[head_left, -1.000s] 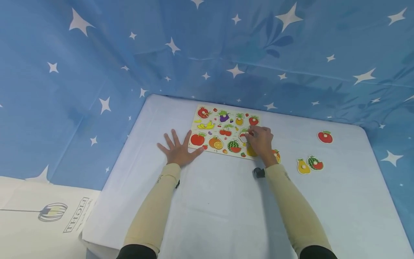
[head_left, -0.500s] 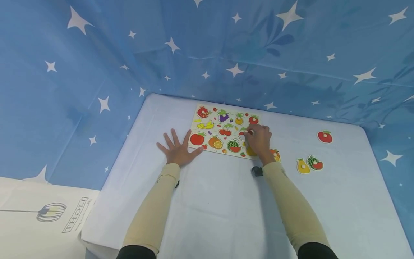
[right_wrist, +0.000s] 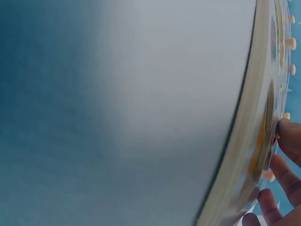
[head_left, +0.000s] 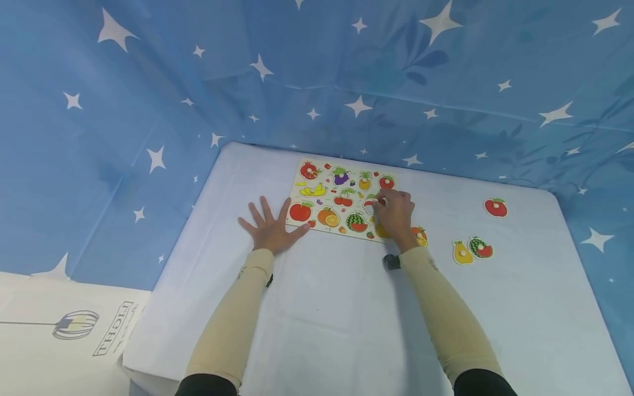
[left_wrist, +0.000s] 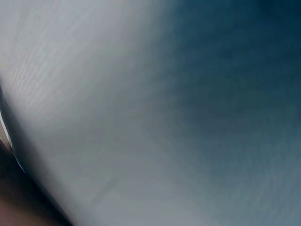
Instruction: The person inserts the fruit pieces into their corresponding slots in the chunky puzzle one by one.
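Head view: I've got the left hand spread flat, well apart from the right hand, which pinches a fruit piece over the right side of the puzzle board, mid-frame. Left wrist: just blur. Right wrist: fingers at far right; I'd keep the piece level, easing gently.

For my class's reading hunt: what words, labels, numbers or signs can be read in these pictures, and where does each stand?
"LIGHT", boxed and turned sideways, on the pale sheet.
Too small to read: finer print beside it; marks on the left sleeve and right sleeve.
Puzzle board: no readable words.

Starry blue curtain, white table
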`<control>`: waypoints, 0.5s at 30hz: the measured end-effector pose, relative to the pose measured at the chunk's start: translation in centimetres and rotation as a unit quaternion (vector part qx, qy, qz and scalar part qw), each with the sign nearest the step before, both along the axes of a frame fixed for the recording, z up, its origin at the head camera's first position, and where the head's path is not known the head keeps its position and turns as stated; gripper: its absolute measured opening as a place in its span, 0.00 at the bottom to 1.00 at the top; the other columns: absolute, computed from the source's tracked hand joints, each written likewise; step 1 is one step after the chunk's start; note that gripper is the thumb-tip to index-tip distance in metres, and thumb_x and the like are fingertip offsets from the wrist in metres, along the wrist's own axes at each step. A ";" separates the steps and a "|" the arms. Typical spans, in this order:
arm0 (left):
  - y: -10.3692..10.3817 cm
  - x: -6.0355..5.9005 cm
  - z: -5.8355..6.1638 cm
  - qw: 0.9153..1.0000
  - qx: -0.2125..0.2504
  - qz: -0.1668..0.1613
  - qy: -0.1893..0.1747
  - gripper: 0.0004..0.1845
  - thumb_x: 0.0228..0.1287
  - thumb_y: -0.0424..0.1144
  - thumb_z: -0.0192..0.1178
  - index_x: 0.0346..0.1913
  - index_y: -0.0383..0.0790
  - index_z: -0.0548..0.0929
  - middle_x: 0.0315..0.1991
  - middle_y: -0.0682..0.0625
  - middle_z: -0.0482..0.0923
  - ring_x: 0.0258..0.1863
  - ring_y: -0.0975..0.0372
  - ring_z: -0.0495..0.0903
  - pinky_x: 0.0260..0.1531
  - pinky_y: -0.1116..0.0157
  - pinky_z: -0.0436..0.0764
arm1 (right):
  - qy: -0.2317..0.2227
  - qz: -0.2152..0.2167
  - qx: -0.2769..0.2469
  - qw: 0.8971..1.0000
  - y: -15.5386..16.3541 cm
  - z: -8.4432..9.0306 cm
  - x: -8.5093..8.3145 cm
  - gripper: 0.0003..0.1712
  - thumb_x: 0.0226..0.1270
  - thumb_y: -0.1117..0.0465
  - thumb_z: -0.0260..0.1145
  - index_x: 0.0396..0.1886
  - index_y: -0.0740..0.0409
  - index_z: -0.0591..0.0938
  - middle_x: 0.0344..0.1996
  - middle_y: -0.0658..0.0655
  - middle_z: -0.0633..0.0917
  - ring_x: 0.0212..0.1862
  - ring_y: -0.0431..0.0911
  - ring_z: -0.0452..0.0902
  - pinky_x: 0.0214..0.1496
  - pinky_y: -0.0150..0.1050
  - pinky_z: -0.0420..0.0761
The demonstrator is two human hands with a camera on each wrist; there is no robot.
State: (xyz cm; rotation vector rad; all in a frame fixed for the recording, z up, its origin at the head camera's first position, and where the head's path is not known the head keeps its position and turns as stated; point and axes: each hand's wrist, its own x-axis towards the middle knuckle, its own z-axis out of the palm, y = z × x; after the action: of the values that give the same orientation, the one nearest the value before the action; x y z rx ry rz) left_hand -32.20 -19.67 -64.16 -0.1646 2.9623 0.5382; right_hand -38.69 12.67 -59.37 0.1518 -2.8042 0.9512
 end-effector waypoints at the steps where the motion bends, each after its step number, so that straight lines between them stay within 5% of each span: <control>1: 0.1 0.0 0.1 1.000 0.000 0.000 0.000 0.60 0.56 0.90 0.43 0.88 0.69 0.44 0.85 0.33 0.21 0.81 0.29 0.23 0.64 0.19 0.26 | 0.003 0.000 -0.002 1.000 0.1 0.0 0.0 0.06 0.76 0.65 0.71 0.36 0.61 0.86 0.43 0.63 0.88 0.67 0.69 0.69 0.65 0.71 0.62; 7: 0.4 -0.2 0.2 1.000 0.000 0.000 -0.002 0.59 0.57 0.89 0.44 0.88 0.69 0.43 0.85 0.33 0.20 0.81 0.29 0.22 0.64 0.19 0.26 | 0.006 -0.001 0.001 1.000 0.5 -0.2 0.1 0.06 0.76 0.63 0.71 0.44 0.63 0.88 0.56 0.66 0.88 0.69 0.69 0.68 0.66 0.72 0.62; 15: -0.1 -0.1 0.1 1.000 0.007 -0.001 -0.002 0.59 0.57 0.89 0.45 0.88 0.68 0.44 0.85 0.33 0.20 0.81 0.29 0.22 0.64 0.19 0.24 | -0.016 0.005 0.020 1.000 -0.1 0.3 0.5 0.08 0.78 0.61 0.69 0.42 0.61 0.87 0.54 0.64 0.88 0.71 0.69 0.66 0.66 0.72 0.61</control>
State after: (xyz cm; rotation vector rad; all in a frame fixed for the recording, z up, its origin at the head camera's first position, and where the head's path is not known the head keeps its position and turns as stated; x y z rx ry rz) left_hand -32.30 -19.81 -64.08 -0.1604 2.9537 0.5570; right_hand -38.19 12.57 -59.08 0.1561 -2.8559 0.9068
